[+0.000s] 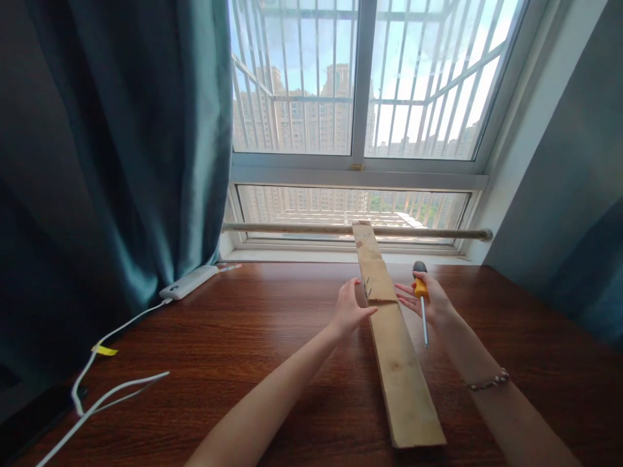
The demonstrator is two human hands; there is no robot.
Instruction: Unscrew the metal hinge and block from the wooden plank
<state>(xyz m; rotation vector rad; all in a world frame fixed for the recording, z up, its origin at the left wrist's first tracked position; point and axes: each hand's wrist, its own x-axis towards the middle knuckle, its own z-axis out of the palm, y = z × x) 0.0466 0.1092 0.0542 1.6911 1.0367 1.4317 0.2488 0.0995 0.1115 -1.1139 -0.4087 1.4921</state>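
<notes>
A long pale wooden board [402,370] lies lengthwise on the desk, its far end reaching the rail by the window. A shorter wood piece [374,263] overlaps its far part, with a few dark nails or staples [368,285] near the left edge. My left hand [351,305] is at the board's left edge by the overlap, thumb and fingers apart around that edge. In my right hand [431,299], right of the board, is a screwdriver [421,288] with a black and yellow handle, its shaft pointing down toward me. The fingertips reach close to the board's right edge.
The brown wooden desk [272,350] spreads under everything. A white power strip [189,282] with a white cable [121,392] lies at the left by the dark curtain [146,130]. A horizontal rail [292,228] crosses before the barred window.
</notes>
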